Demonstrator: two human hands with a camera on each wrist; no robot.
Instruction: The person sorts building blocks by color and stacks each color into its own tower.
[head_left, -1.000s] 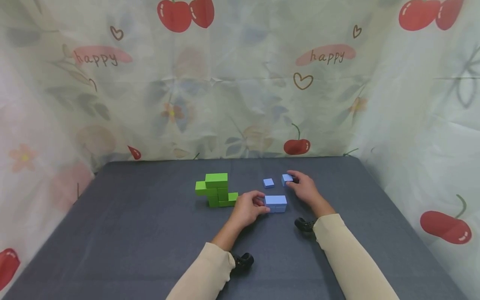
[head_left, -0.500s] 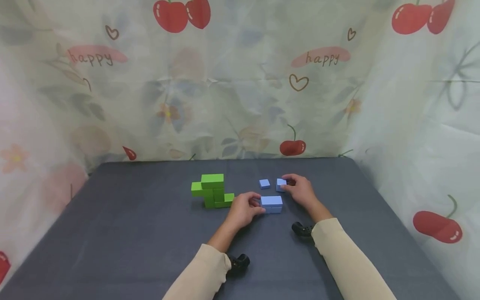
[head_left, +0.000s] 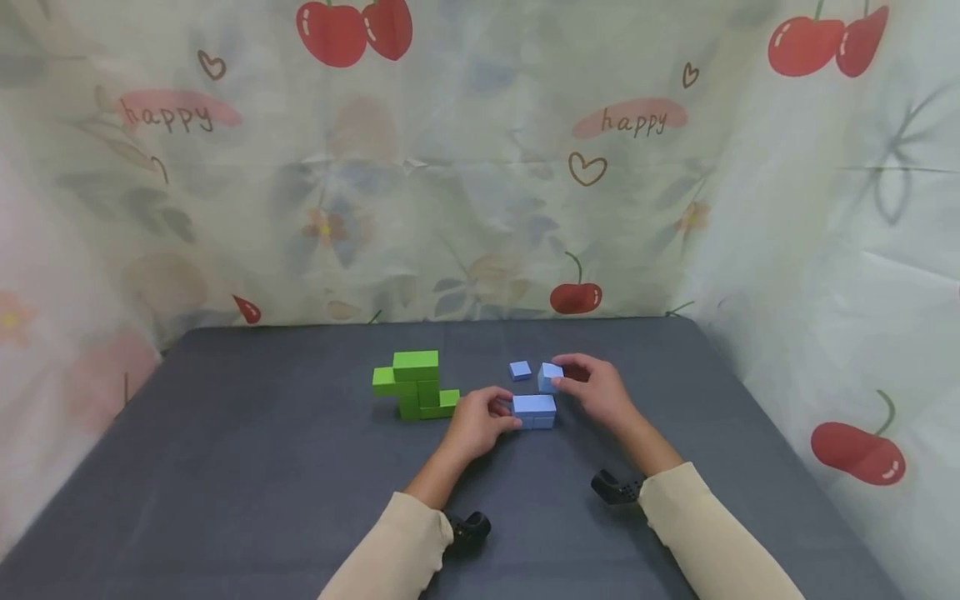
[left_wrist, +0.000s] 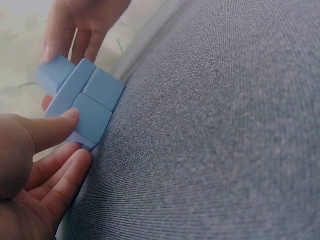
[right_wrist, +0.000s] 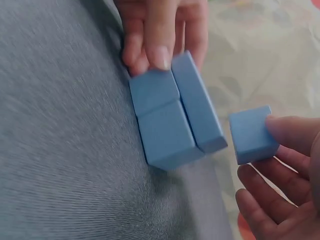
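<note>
In the head view, two blue blocks stand side by side under a flat blue plank. My left hand grips the left end of this stack. Its thumb lies on the front of the left block, with the other fingers behind and beside it. My right hand pinches a blue cube between thumb and fingers. That cube hangs off the table, slightly behind and above the right end of the stack, apart from it in the right wrist view.
A small blue block lies behind the stack. Left of my left hand stands a stepped build of green blocks. The dark grey cloth covers the table, and a printed curtain encloses its back and sides.
My right hand has lifted the blue cube from the table and brought it left and nearer, toward the stack. My left hand stays on the stack. The whole head view has drifted slightly.
</note>
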